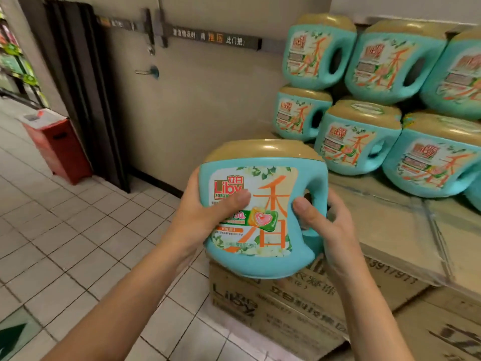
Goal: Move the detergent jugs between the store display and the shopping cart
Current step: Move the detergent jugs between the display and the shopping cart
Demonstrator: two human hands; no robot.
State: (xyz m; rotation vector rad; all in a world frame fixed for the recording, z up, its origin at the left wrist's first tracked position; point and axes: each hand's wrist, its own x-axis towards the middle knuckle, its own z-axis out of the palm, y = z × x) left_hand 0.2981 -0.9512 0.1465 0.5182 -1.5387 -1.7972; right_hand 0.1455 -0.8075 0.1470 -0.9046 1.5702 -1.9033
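Now your left hand (205, 212) and right hand (328, 220), both clamped around the teal detergent jug (263, 207), thumbs across its label.

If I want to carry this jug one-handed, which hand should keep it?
Probably the right hand: it is at the handle side of the held jug, fingers wrapping the handle. The left hand only presses the smooth labelled side, a weaker grip alone.
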